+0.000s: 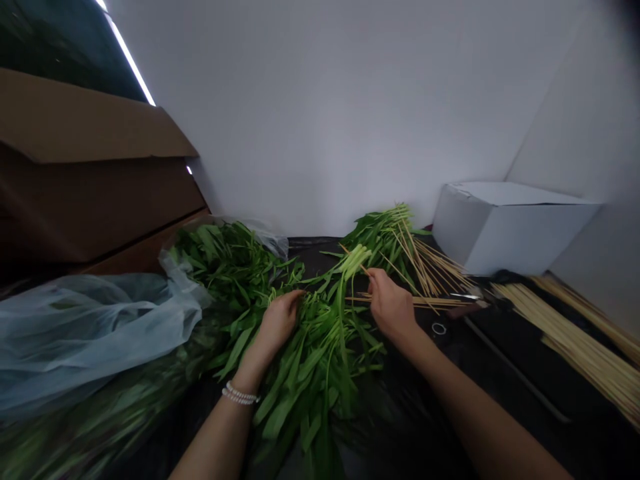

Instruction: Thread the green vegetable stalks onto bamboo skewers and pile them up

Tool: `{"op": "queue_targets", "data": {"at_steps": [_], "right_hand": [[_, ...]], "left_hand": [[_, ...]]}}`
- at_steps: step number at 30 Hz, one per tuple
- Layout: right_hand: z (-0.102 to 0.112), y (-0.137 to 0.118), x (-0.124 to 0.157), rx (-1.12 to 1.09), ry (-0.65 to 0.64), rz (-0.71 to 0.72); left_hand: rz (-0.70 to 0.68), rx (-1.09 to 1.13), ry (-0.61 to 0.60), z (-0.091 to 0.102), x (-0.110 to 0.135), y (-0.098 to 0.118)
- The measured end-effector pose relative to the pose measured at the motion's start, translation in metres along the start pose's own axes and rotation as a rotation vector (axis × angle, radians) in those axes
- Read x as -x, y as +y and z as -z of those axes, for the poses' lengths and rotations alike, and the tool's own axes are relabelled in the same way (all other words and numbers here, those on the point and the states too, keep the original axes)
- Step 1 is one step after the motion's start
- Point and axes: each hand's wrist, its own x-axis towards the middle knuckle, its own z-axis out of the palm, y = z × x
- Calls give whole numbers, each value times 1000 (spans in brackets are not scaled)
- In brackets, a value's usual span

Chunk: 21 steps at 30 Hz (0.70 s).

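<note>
My right hand (391, 301) pinches a thin wooden skewer (365, 270). Several pale green stems of leafy greens (356, 259) are threaded on that skewer, and their long leaves hang down toward me. My left hand (280, 319), with a white beaded bracelet at the wrist, is closed at the edge of the loose greens (250, 287). Its fingertips are partly hidden, so what they grip, if anything, does not show clearly. Behind my right hand lies a pile of skewered greens (383, 227), with bare skewer ends (433, 263) fanning to the right.
A clear plastic bag (100, 327) and a cardboard box (95, 200) are at left. A white box (500, 223) stands at the back right, near a knife (467, 309), a ring (439, 329) and bundles of wooden sticks (575, 340). A white wall (340, 113) closes off the back.
</note>
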Motion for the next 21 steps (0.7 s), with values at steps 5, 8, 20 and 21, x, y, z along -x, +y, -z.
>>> {"op": "queue_targets", "data": {"at_steps": [5, 8, 20, 21], "right_hand": [[0, -5, 1, 11, -8, 23], [0, -6, 1, 17, -26, 23], [0, -6, 3, 5, -39, 55], [0, -6, 3, 5, -36, 56]], "left_hand": [[84, -214, -85, 0, 6, 8], [79, -305, -90, 3, 8, 14], [134, -98, 75, 5, 7, 17], [122, -6, 154, 7, 5, 17]]}}
